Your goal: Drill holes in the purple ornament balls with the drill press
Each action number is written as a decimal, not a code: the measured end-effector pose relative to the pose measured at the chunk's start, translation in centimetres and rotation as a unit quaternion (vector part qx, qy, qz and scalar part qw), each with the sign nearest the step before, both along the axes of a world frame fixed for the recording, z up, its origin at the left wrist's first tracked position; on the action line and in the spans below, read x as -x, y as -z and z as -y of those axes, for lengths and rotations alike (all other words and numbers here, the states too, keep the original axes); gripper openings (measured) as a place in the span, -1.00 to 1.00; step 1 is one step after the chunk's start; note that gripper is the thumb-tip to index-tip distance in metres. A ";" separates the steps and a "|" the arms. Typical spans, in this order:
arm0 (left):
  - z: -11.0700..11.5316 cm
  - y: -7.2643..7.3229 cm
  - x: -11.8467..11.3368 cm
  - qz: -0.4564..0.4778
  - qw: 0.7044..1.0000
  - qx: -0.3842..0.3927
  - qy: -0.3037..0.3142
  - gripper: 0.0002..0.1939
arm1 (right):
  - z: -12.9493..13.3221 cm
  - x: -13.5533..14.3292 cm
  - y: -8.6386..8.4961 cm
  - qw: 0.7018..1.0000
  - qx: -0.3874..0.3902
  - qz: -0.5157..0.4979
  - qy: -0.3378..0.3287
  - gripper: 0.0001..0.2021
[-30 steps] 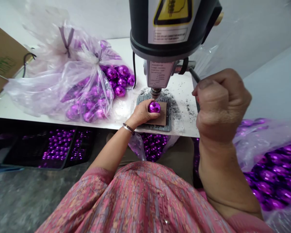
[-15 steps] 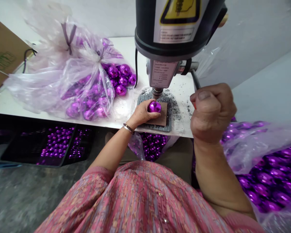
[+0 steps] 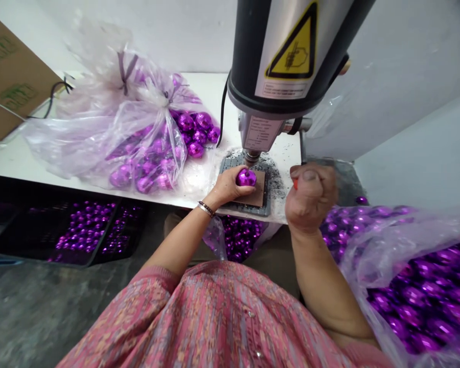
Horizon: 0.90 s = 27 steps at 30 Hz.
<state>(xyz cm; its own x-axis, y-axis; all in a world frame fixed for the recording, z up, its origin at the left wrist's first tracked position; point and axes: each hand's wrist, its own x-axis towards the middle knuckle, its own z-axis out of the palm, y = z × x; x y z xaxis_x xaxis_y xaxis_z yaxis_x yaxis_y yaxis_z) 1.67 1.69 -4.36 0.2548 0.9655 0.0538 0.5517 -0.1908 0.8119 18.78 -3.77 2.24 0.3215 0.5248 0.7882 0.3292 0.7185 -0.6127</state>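
My left hand (image 3: 230, 186) is closed around a shiny purple faceted ball (image 3: 246, 178), thumb and fingers on either side of it. The ball rests on a brown board (image 3: 257, 197) lying on the grey base (image 3: 267, 204) of a drill press (image 3: 278, 56). Just above the ball is the chuck (image 3: 252, 157); whether the bit touches the ball I cannot make out. To the right, my right hand (image 3: 310, 194) is wrapped round the feed lever (image 3: 302, 148) of the press. A bit of red shows at its grip, mostly hidden by my fingers.
Clear plastic bags (image 3: 149, 148) of purple balls lie on the white table (image 3: 53, 168). At right bulges a large open bag (image 3: 417, 286) of more balls. A black crate (image 3: 92, 225) with balls sits below left, and a cardboard box (image 3: 15, 66) at far left. Dark shavings surround the base.
My right hand has moved down, pulling the lever lower. The left hand keeps its hold on the ball at the base. The camera view has shifted a little.
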 end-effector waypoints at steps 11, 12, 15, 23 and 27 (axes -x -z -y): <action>2.8 -0.5 1.1 -0.038 0.997 -0.059 -0.011 -0.34 | -2.5 0.0 -10.8 0.990 0.108 -0.084 -0.027 -0.62; 3.5 -0.5 1.5 -0.030 0.998 -0.059 0.000 -0.31 | -2.6 0.0 -11.1 0.989 0.116 -0.091 -0.026 -0.62; 5.5 -0.7 2.3 0.000 0.998 -0.048 0.051 -0.24 | -2.6 0.2 -11.2 0.986 0.123 -0.111 -0.014 -0.60; 7.6 -1.7 3.1 -0.014 0.977 -0.012 0.214 -0.22 | -2.0 -0.2 -10.3 0.985 0.133 -0.104 -0.041 -0.59; 3.8 -1.9 5.4 -0.040 0.998 -0.031 0.042 -0.58 | -1.6 -0.2 -10.1 0.987 0.131 -0.083 -0.047 -0.53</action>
